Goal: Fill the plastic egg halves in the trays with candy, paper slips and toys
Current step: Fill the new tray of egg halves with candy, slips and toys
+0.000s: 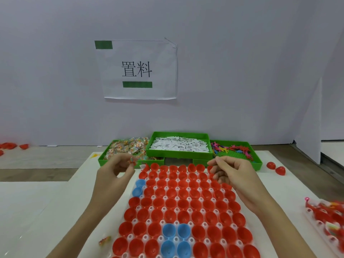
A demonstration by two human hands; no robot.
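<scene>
A clear tray (188, 213) in front of me holds many red egg halves and a few blue egg halves (176, 232), all open side up. My left hand (116, 171) hovers above the tray's far left corner and pinches a small candy packet (132, 161) between thumb and fingertips. My right hand (231, 174) hangs over the tray's far right corner with its fingers loosely curled; I see nothing in it. Behind the tray stand three green bins: candy (128, 148), paper slips (179, 146) and small toys (234, 150).
One loose candy packet (105, 240) lies left of the tray. Two red egg halves (275, 168) sit to the right of the bins. A second tray (329, 220) with filled red halves shows at the right edge. A white wall with a paper sign stands behind.
</scene>
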